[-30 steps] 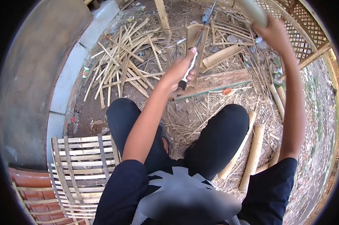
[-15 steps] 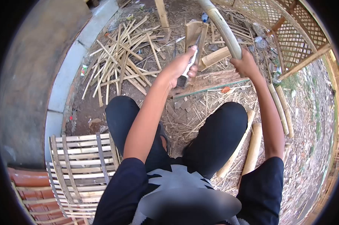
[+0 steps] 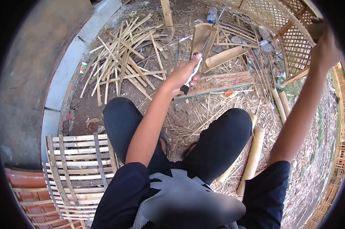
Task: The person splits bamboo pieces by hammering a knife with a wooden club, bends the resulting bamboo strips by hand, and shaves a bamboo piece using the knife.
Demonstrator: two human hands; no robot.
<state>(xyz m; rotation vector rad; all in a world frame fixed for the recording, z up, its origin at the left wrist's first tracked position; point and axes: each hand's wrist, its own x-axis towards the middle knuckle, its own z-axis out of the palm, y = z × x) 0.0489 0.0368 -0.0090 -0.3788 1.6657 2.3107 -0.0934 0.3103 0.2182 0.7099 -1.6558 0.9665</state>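
Note:
My left hand (image 3: 187, 74) is closed around the white, black-ended handle of a long knife (image 3: 205, 46). Its blade points forward and away, along the edge of an upright split bamboo piece (image 3: 198, 36). Raised far out at the right edge, my right hand (image 3: 327, 49) is blurred, its fingers wrapped round a brownish end of what looks like the bamboo pole (image 3: 316, 29). Most of that pole is out of sight. A flat wooden board (image 3: 224, 81) lies on the ground just beyond my knees, beside another split bamboo half (image 3: 225, 58).
A heap of bamboo strips (image 3: 124, 57) lies ahead to the left. A slatted bamboo panel (image 3: 81, 164) sits by my left side. Bamboo lengths (image 3: 252, 158) lie near my right knee. A lattice panel (image 3: 294, 45) stands at the upper right, and a plastic bottle (image 3: 212, 15) lies ahead.
My right hand has swung up and out to the right, taking the bamboo pole from beside the knife. The left hand stays nearly still on the handle.

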